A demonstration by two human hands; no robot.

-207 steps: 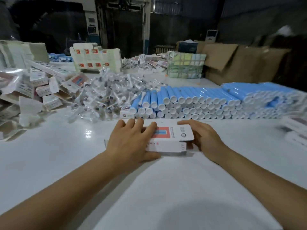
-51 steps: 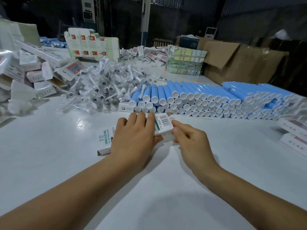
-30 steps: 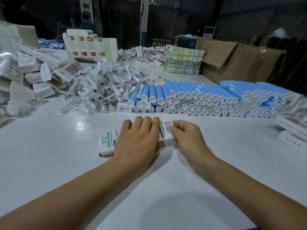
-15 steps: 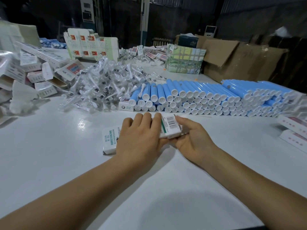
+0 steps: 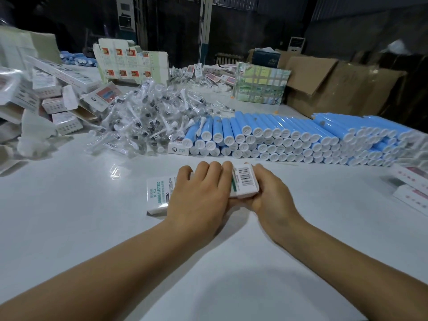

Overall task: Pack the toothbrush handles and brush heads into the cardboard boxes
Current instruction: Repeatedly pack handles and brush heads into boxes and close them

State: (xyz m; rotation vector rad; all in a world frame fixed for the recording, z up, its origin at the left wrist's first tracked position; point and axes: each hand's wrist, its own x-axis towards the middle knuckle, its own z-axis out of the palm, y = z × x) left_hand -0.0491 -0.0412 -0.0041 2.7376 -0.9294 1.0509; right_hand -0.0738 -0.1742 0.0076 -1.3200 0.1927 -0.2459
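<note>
Holding a white cardboard box (image 5: 203, 193) between both hands, you have it lying lengthwise on the white table (image 5: 69, 216), near the middle. Your left hand (image 5: 201, 195) lies over the top of the box with fingers draped across its far edge, gripping it. Your right hand (image 5: 268, 193) curls around the box's right end, where a barcode label faces up, thumb beneath and fingers behind it. The box's left end, printed with green lettering, sticks out past your left hand.

Just beyond the box, toward the table's far edge, blue toothbrush handles (image 5: 289, 137) with white end caps are stacked in rows, reaching to the right edge. Left of them sits a heap of brush heads (image 5: 148, 121) in clear wrappers. At the left edge, more small white boxes (image 5: 58, 105) lie jumbled. Flat printed cartons (image 5: 414, 188) rest at the right edge. Large brown cartons (image 5: 335, 86) stand at the far right corner.
</note>
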